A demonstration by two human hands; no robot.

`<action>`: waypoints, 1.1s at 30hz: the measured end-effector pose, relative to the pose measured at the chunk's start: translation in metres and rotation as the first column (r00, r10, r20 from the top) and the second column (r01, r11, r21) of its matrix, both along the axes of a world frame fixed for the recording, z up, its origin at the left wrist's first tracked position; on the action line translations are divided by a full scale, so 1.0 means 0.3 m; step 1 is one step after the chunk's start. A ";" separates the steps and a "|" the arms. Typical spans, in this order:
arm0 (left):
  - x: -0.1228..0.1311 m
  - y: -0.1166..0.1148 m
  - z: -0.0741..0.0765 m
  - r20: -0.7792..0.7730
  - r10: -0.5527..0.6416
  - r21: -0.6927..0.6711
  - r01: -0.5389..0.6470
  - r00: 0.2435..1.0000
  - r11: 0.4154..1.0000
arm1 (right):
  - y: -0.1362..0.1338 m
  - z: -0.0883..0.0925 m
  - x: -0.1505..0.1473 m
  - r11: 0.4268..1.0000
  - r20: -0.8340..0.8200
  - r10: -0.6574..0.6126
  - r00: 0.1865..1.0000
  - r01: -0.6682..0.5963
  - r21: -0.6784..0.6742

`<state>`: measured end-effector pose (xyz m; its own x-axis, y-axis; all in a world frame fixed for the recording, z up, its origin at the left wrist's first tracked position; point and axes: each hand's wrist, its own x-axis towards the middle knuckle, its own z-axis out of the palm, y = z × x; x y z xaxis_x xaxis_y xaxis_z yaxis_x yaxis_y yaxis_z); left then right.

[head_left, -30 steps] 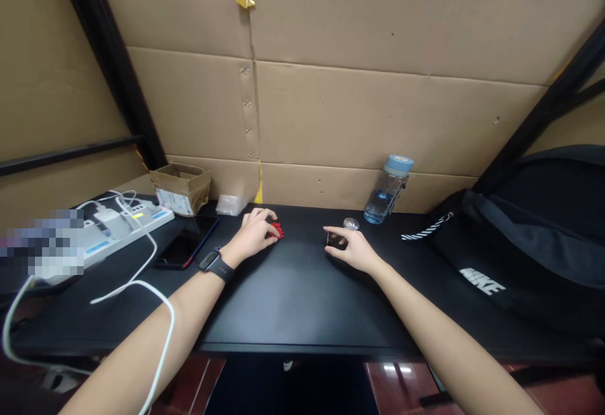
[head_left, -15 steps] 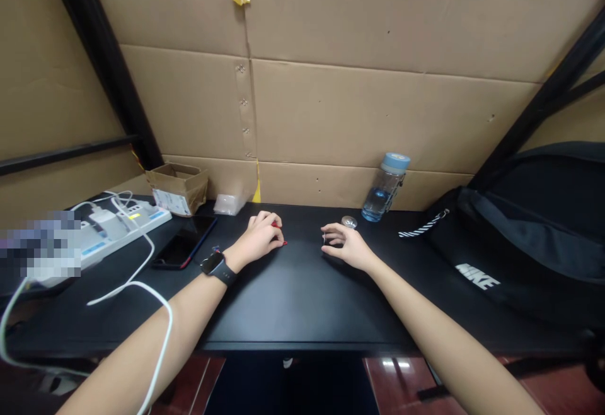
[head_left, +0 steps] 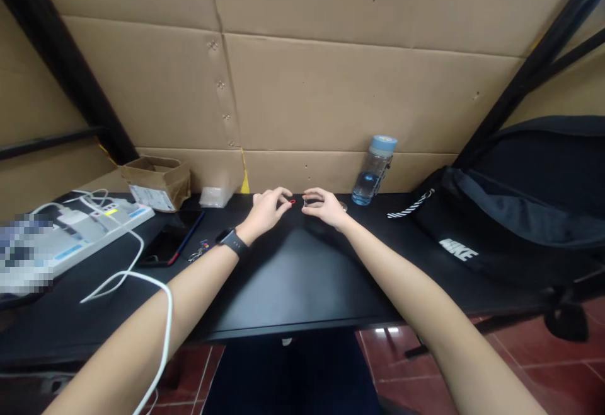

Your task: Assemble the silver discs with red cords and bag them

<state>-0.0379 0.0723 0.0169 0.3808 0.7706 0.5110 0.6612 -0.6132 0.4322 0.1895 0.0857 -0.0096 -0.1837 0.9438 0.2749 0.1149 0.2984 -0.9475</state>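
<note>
My left hand (head_left: 268, 212) is raised over the black table, thumb and fingertips pinched on a small red cord loop (head_left: 292, 202). Facing it a short way to the right, my right hand (head_left: 325, 208) grips a thin, shiny metal piece (head_left: 304, 203), perhaps a ring, between thumb and fingers. The loop and the metal piece are close but apart. Behind my right wrist a small round, shiny object (head_left: 344, 206) lies on the table, mostly hidden. A dark watch (head_left: 231, 239) is on my left wrist, with a small key chain (head_left: 199, 251) just left of it.
On the left are a power strip (head_left: 70, 245) with a white cable (head_left: 165, 314) crossing my left forearm, a phone (head_left: 172, 238), a cardboard box (head_left: 158, 181) and a clear plastic packet (head_left: 215, 197). A water bottle (head_left: 372, 172) and black backpack (head_left: 501, 213) stand right.
Both hands have risen off the table and come closer together, the left with the red loop, the right with the metal piece. The view has shifted slightly.
</note>
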 end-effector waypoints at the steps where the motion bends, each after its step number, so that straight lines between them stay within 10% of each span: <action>1: 0.003 0.004 0.000 0.003 0.001 0.013 -0.001 1.000 1.000 | 0.001 -0.010 -0.005 1.000 -0.029 -0.007 1.000 0.008 0.010; 18: -0.009 -0.019 -0.100 0.314 -0.009 -0.144 0.057 0.949 0.988 | -0.098 -0.046 -0.043 0.986 -0.093 0.162 0.982 -0.159 0.042; 33: 0.027 -0.066 -0.081 0.114 0.022 0.038 -0.026 0.993 0.999 | -0.125 -0.036 -0.068 0.987 -0.086 0.150 0.985 -0.145 0.062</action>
<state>-0.0300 0.0526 -0.0073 0.3001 0.7572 0.5802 0.6238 -0.6159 0.4811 0.1690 0.0483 -0.0205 -0.2922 0.8911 0.3473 -0.0197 0.3575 -0.9337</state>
